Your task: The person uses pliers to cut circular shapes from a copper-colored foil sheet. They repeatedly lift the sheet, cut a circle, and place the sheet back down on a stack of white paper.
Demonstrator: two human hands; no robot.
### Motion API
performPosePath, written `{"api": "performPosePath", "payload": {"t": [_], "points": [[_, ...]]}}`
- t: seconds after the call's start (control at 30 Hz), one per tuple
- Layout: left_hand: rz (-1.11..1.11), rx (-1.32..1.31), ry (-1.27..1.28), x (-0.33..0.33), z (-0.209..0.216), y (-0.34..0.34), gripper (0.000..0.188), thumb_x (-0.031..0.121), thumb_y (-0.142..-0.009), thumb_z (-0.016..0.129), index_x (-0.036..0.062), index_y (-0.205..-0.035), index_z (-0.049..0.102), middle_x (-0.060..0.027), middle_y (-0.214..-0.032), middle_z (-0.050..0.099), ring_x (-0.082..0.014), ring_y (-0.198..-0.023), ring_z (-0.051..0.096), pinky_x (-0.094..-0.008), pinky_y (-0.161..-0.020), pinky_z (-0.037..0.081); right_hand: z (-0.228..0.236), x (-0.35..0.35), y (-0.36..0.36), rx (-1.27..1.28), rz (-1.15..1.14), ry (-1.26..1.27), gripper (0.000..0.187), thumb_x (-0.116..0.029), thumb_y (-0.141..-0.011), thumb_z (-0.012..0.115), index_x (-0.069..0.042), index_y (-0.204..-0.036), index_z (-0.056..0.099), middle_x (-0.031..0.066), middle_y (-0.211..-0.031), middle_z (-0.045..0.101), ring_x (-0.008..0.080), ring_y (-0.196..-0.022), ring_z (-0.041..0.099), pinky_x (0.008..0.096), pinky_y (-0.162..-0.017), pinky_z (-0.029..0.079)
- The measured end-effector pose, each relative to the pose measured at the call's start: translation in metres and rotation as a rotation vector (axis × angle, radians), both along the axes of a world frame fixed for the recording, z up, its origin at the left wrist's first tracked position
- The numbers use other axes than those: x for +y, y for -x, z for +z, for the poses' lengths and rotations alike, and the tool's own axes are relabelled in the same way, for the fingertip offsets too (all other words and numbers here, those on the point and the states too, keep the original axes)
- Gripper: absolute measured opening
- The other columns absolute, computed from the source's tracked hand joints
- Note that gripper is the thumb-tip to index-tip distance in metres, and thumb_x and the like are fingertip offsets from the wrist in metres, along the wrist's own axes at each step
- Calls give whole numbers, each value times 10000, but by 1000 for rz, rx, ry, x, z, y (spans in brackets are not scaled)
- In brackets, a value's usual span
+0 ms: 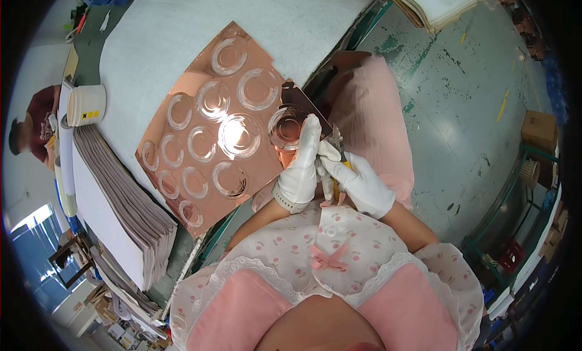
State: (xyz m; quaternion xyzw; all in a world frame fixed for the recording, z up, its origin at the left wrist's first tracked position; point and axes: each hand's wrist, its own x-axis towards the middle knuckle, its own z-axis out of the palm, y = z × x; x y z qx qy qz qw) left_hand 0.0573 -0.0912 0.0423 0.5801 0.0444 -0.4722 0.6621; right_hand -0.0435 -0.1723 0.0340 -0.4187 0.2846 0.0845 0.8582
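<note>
A mirror-like copper-coloured sheet (182, 193), marked with several pale rings, lies on the white-topped table, its right corner reaching past the table edge toward me. My left hand (299, 172), in a white glove, grips that near edge with the thumb on top; the fingers beneath are partly hidden. Close beside it, my white-gloved right hand (364, 184) is closed around a hand tool (337, 138) with a grey metal head and yellow on its handle. The tool's head is at the sheet's right corner; whether it touches is unclear. My fingers cover most of the handle.
A stack of large grey-white sheets (115, 199) and a white tub (86, 105) are on the left. Beyond them stands another person (42, 126). A pink-covered surface (379, 126) is right of the table edge. Farther right are green shelving (485, 226) and a cardboard box (539, 131).
</note>
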Motion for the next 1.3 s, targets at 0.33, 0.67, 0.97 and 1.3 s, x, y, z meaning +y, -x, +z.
{"api": "performPosePath", "payload": {"t": [0.33,0.67,0.97,1.3], "points": [[-43,-6,8,2,-3,-1,506,430,-935,365,39,-674,554,-66,-577,563,-105,-461,504,-187,-410,381,1,4,-2,27,-56,9,296,-241,-921,448,29,-1021,521,41,-748,540,86,-591,534,209,-461,484],[-435,299,604,-9,-29,-4,510,286,-851,489,-48,-1232,428,-223,-1204,498,-270,-1101,520,-327,-896,431,-5,5,-4,138,-17,209,173,-138,-880,524,9,-967,503,44,-722,550,114,-620,545,247,-515,441],[-118,99,70,4,-18,-2,644,582,-896,280,-1,-1017,523,-100,-885,570,-169,-847,557,-300,-847,426,-11,3,-7,-18,-308,365,212,-168,-822,632,-15,-938,543,-12,-746,534,40,-607,476,198,-515,415],[-144,-352,210,17,-10,-4,226,239,-923,351,45,-832,419,27,-503,302,-78,-458,303,-209,-460,306,-22,-35,-37,-103,-653,722,172,-147,-768,696,-27,-752,574,-24,-645,546,50,-576,488,224,-501,419]]}}
